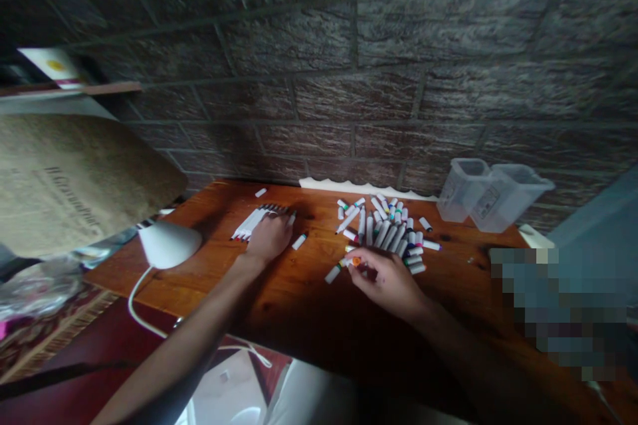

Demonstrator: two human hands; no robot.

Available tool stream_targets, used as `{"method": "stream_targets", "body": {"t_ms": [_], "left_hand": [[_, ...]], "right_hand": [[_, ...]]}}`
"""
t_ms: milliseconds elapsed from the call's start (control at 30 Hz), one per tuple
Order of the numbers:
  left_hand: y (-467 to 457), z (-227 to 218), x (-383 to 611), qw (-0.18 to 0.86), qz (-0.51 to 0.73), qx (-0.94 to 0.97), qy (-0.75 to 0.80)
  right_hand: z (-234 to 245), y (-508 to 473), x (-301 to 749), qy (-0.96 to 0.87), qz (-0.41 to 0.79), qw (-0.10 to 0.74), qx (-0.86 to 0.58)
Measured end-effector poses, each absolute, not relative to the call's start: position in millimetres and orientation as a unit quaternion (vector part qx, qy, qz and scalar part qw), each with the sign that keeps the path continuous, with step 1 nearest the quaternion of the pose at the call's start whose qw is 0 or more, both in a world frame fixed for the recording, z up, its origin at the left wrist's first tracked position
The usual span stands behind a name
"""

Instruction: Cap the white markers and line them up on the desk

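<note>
My right hand (pixel 386 279) is closed in a pinch on a white marker (pixel 356 261) whose orange end faces me. Just left of those fingertips lies another marker (pixel 333 273) with a green band. Behind the hand spreads a loose pile of markers (pixel 383 232), white and grey with differently coloured ends. On the left, my left hand (pixel 272 236) rests over a neat row of white markers (pixel 248 222) laid side by side with dark upper ends. Its fingers are curled and partly hidden, closed about a marker (pixel 292 217) at the row's right side.
A loose marker (pixel 299 242) lies between my hands, and a small white cap (pixel 260 192) lies behind the row. Two clear plastic containers (pixel 511 202) stand at the back right by the brick wall (pixel 323 93). A lamp with a white base (pixel 169 244) occupies the left edge.
</note>
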State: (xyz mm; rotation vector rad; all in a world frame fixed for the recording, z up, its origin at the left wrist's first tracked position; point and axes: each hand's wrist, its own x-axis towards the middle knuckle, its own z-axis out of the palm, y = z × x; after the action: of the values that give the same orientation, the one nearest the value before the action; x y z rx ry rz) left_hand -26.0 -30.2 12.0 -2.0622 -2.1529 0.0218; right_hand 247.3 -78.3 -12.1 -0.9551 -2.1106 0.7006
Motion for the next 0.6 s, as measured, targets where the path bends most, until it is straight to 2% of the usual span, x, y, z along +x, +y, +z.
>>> {"method": "stream_targets", "body": {"t_ms": [300,600], "left_hand": [[-44.9,3.2,-38.3,0.069,-0.020,-0.678,-0.731],[-36.2,1.9,-32.5,0.039,-0.054,-0.701,-0.710]], "right_hand": [[-8.2,-71.7,258.4,-0.787,0.264,0.360,-0.427],[-8.0,-72.5,257.4,-0.788,0.265,0.360,-0.424]]}}
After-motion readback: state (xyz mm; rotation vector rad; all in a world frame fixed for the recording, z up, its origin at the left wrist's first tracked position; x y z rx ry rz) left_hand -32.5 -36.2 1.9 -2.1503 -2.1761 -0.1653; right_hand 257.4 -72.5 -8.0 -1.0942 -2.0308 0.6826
